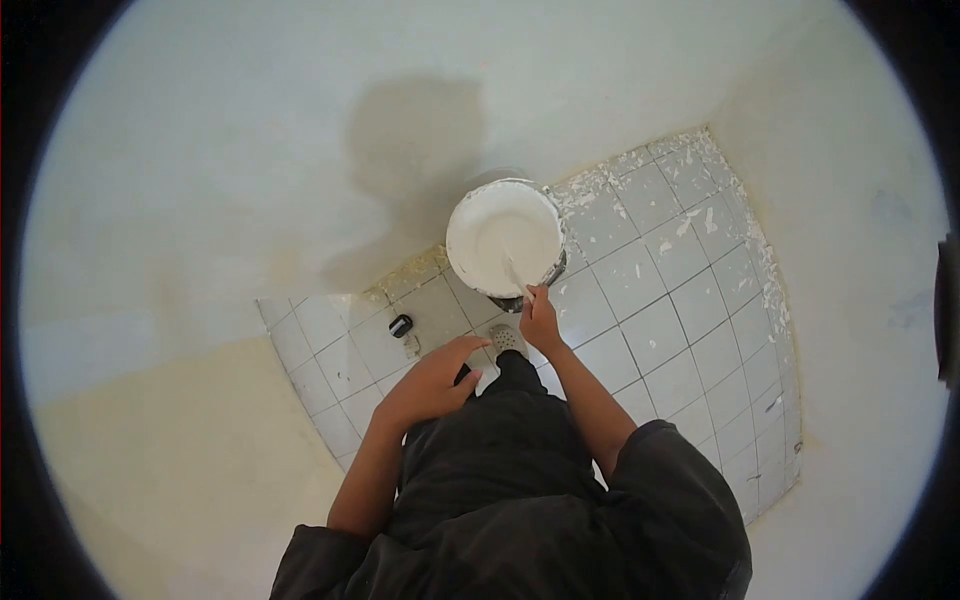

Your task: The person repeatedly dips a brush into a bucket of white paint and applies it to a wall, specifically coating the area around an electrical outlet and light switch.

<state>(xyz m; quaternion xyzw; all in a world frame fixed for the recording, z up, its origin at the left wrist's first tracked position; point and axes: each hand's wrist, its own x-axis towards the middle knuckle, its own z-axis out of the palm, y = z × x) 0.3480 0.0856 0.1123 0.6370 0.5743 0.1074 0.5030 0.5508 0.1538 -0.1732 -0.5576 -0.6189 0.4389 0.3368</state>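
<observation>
A bucket (465, 215) of white paint stands on the tiled floor against the wall, just ahead of my feet. My right hand (540, 322) is at its near rim, fingers wrapped around a slim paint-covered stick (514, 275). The stick's far end dips into the white paint (495, 245), so its tip is hidden. Lower and to the left, my left hand (435, 385) hovers by my thigh, fingers stretched out and holding nothing.
Grey floor tiles (655, 290) carry white splatters and flakes, thickest along the wall corner. A small black object (401, 326) lies left of my foot in a perforated clog (506, 338). Pale walls (250, 130) close in on the front and both sides.
</observation>
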